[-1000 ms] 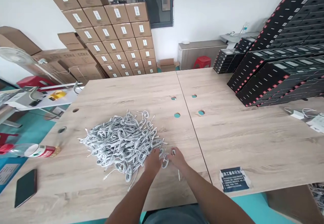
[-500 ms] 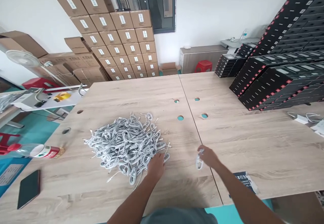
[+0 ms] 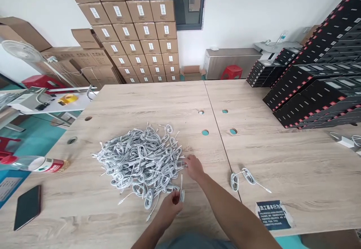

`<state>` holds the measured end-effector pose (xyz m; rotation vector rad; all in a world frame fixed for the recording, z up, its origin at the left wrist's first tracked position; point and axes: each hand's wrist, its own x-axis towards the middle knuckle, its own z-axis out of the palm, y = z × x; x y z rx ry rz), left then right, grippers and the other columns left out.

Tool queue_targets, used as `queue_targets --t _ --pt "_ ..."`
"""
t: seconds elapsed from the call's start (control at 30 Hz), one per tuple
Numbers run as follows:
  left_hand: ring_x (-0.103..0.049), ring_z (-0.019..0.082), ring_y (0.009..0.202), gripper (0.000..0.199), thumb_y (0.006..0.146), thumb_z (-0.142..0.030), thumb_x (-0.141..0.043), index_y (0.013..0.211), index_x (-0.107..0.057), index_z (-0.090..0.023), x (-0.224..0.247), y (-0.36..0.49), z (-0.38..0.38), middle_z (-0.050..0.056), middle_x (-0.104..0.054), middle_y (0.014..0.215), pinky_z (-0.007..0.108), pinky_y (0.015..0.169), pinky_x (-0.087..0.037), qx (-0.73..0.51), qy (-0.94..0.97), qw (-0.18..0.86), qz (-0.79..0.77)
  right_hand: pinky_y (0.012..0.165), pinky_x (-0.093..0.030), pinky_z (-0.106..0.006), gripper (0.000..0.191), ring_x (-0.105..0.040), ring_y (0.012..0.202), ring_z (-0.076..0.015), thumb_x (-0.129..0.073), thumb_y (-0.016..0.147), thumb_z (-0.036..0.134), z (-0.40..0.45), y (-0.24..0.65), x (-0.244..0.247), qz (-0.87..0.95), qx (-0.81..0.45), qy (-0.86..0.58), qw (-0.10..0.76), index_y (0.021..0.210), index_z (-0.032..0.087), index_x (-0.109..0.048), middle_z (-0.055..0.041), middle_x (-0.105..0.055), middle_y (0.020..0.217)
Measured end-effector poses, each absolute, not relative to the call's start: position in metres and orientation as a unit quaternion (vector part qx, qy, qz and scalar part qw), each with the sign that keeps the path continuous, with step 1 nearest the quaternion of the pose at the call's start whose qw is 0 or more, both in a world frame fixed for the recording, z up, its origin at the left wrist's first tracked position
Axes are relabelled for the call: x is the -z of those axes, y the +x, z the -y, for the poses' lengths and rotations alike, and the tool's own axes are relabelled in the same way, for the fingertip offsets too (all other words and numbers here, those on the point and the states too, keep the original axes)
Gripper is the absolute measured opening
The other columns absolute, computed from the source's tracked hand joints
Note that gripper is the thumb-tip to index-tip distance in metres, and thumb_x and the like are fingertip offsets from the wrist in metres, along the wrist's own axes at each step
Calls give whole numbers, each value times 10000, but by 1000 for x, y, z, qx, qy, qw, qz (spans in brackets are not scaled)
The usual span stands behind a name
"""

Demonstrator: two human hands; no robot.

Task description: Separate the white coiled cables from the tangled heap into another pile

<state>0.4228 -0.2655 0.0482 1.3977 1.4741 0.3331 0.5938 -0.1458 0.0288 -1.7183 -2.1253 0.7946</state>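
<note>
Two hands: the left hand [image 3: 169, 208] and the right hand [image 3: 194, 168] both work at the near side of a heap of braided charging cables [image 3: 138, 162].

Left hand: closed in a firm pinch on a small looped cable [image 3: 182, 195], whose slim white connector stands up just beside the fingers.

Right hand: half curled, its fingers [image 3: 187, 162] resting on strands at the heap's right edge; I cannot tell whether they grip anything.

Cable heap: loose and tangled, lying straight on a pale wooden desk [image 3: 70, 213], with stray ends poking out all round.

Set-apart cable: one looped cable [image 3: 242, 177] lies alone on the neighbouring desk [image 3: 296, 174], just past the seam between the two desktops.

Step in hand: it looks as if cables are being picked from the heap one at a time.

Next move: the pinched cable seems to need lifting clear of the strands beside it.

Containers: closed cardboard cartons [image 3: 138, 42] with white labels stand stacked by the wall, and black boxes with red trim [image 3: 313, 91] rise in stacks on the right; what is inside either is hidden. No cable sits in any container.
</note>
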Motion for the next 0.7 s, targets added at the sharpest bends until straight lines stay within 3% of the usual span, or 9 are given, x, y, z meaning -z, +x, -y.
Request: queue_targets --t 0.13,0.27,0.37,0.5,0.63,0.7 --pt "-585 163 759 295 725 -407 -544 915 -608 -191 -51 425 267 31 -667 855 274 660 -430 -164 521 582 -602 906 -485 -326 72 -653 1002 -211 -662 848 204 166 633 -37 676 -333 -601 265 889 219 -719 -62 -731 1031" --pt "-591 160 739 373 756 -509 -594 921 -632 -177 -42 504 257 37 -664 844 272 638 -436 -160 523 607 -576 784 -514 -322 176 -694 812 -217 -630 842 393 221 718 -41 568 -387 -639 346 828 233 -702 -38 -748 834" --pt "-622 176 777 361 734 -500 -710 868 -665 -168 -37 583 252 37 -684 832 294 687 -487 -136 568 613 -532 753 -524 -362 287 -699 796 -262 -632 789 517 268 793 -34 511 -318 -732 320 820 242 -707 -70 -749 839" --pt "-659 203 940 525 629 -411 -847 1099 -702 -228 -37 609 262 45 -721 1117 325 859 -525 -109 625 559 -534 952 -501 -452 337 -650 1079 -331 -548 845 488 280 833 -29 556 -170 -763 282 977 240 -733 -137 -729 1120" --pt "-605 233 1156 362 769 -205 -691 1128 -666 -253 -43 524 288 64 -654 1264 369 1038 -450 -78 635 404 -654 1011 -473 -387 233 -645 1116 -270 -518 903 304 233 740 -37 673 -272 -655 211 998 238 -720 -105 -727 1104" --pt "-604 235 1154 297 837 -140 -565 1110 -638 -233 -51 472 297 86 -637 1256 385 1018 -452 -61 611 320 -721 988 -473 -359 238 -647 1141 -265 -609 865 263 212 668 -43 715 -342 -589 158 1079 229 -706 -98 -723 1156"
